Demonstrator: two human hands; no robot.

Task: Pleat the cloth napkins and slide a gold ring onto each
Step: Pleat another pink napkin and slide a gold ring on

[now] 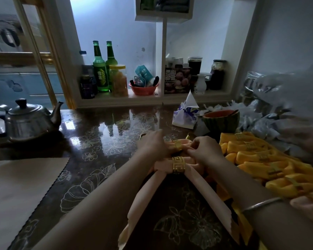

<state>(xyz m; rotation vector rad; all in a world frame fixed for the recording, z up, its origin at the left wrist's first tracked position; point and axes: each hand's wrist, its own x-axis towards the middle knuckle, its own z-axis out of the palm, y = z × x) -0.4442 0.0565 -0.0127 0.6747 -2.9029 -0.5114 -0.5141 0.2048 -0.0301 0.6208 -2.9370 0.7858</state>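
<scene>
A peach cloth napkin (pixel 197 186) lies on the dark floral table (pixel 101 141), gathered in the middle by a gold ring (pixel 178 165), its two ends fanning toward me. Just behind it lies a second peach napkin (pixel 185 144) with another gold ring (pixel 178 145). My left hand (pixel 153 143) grips that far napkin from the left. My right hand (pixel 204 150) pinches its folds from the right. A loose gold ring (pixel 190 136) sits on the table behind my hands.
Several yellow napkins with gold rings (pixel 260 159) are stacked at the right. A flat beige cloth (pixel 20 186) lies at the left. A steel teapot (pixel 27 120), a tissue pack (pixel 185 116), a watermelon half (pixel 221 119) and plastic bags (pixel 271 105) stand further back.
</scene>
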